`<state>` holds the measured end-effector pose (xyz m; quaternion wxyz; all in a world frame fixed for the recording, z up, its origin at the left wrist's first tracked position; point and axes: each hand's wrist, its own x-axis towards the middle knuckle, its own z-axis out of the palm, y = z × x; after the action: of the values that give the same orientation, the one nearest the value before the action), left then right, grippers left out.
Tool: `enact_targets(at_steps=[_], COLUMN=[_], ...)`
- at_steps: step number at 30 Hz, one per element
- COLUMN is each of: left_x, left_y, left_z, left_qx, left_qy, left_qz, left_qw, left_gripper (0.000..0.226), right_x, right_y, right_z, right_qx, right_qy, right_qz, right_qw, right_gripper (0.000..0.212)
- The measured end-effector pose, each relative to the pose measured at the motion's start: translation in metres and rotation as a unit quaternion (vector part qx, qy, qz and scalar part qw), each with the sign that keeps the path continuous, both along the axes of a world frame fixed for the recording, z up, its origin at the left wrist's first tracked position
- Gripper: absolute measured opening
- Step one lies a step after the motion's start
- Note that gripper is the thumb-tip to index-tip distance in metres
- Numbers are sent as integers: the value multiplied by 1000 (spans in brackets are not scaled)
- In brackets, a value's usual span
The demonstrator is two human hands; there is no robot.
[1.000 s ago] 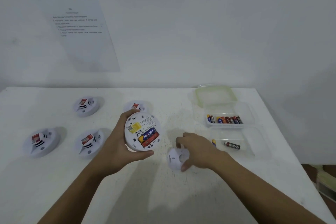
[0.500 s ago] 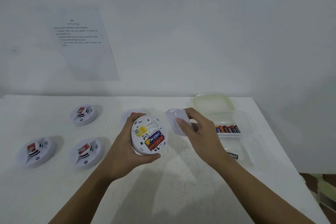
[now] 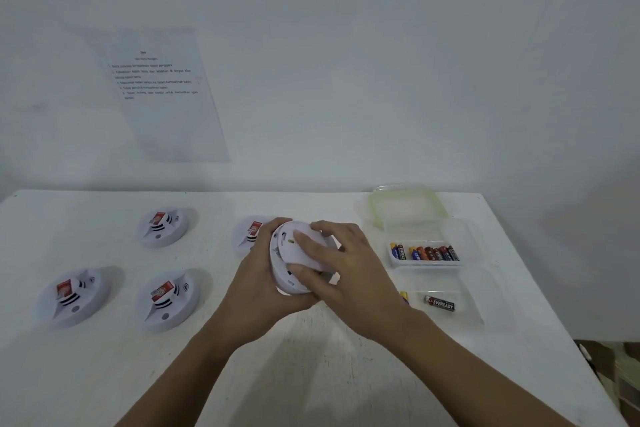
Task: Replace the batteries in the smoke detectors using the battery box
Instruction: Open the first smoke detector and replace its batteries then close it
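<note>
Since the preceding frame the right hand has carried the round white back cover from beside the held smoke detector onto its back, hiding the cells that were exposed there.

Both forearms reach in over the white desk. The left hand cups the held smoke detector from its left and underneath, keeping it tilted clear of the desk. The right hand's fingers spread over the back cover, thumb at its lower edge, clamping it to the detector, so the two hands meet on one unit.

Left of the held smoke detector lie the near-row detector and, further left, the outer detector, each showing a red label. To its right, a clear tray holds a black Eveready battery. Beyond the tray stands the clear battery box with a row of batteries, and behind that a pale green lid.

Just behind the held smoke detector, partly hidden by the left hand, sits the rear detector; to the far left lies the far-left detector. A printed sheet hangs on the wall.
</note>
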<state>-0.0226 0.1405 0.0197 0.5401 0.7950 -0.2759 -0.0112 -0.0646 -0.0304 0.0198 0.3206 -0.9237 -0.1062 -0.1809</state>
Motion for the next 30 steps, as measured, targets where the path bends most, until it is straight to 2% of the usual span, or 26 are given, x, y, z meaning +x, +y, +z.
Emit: enact_targets(at_steps=[3, 6, 11, 14, 16, 21, 26, 30], left_x=[1, -1, -1, 0, 2, 6, 6, 7], left_y=[2, 0, -4, -5, -5, -3, -9, -12], left_z=[1, 6, 6, 7, 8, 7, 20, 20], left_qx=[14, 25, 39, 49, 51, 71, 59, 53], left_qy=[-1, -10, -16, -7, -6, 35, -12, 2], left_qz=[-1, -2, 8, 11, 14, -10, 3, -1], left_qw=[1000, 1000, 999, 999, 999, 997, 998, 999], left_gripper=[93, 93, 96, 97, 97, 79, 95, 90], right_x=[2, 3, 2, 4, 5, 5, 7, 9], right_y=[-8, -10, -4, -5, -8, -19, -18, -21], right_z=[3, 8, 13, 15, 17, 23, 26, 32], right_qx=[10, 2, 98, 119, 131, 124, 126, 129], right_qy=[19, -14, -52, -73, -55, -24, -53, -64], right_qz=[28, 6, -37, -45, -30, 1, -17, -12], right_qw=[999, 1000, 993, 989, 989, 992, 990, 989], right_gripper=[52, 54, 54, 51, 49, 40, 43, 47])
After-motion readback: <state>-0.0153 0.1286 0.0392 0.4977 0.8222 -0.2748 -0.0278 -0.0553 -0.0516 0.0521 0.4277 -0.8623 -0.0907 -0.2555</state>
